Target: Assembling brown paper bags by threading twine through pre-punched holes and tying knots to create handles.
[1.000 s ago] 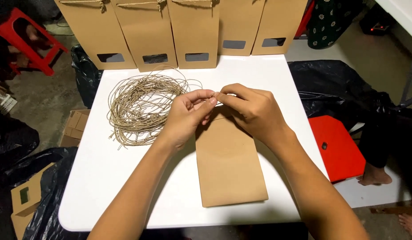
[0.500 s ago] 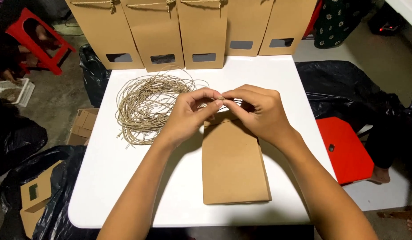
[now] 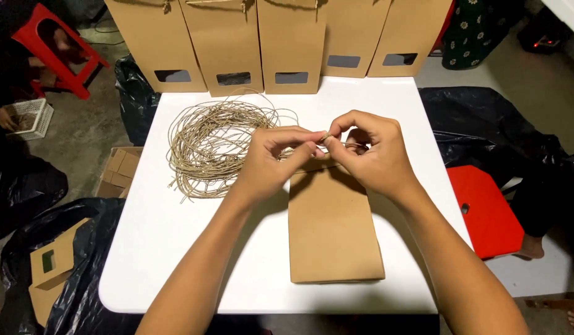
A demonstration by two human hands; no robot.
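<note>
Above a white table [image 3: 175, 248], we pinch a short piece of jute twine [image 3: 325, 138] between both hands: our left hand [image 3: 271, 158] closes thumb and forefinger on one side of it, our right hand [image 3: 374, 152] grips the other, the fingertips almost touching over the top edge of a flat brown paper bag [image 3: 333, 229]. The bag lies lengthwise in front of us, its upper end hidden beneath our knuckles, so we cannot tell whether the twine already passes through it. To the left sits a loose coil of twine [image 3: 216, 146], strands spilling toward the table's edge. A row of finished standing bags [image 3: 228, 43] with small windows lines the far side. In our judgement, the grip is the weak point: the strand is thin and held only at the fingertips, so a small slip could let it drop. A hard tug might tear the paper at the bag's edge. The coil lies near our left wrist, and a careless sweep could snag it and tangle it. A red stool [image 3: 488, 211] and black plastic bags [image 3: 498, 130] crowd the floor at right.
</note>
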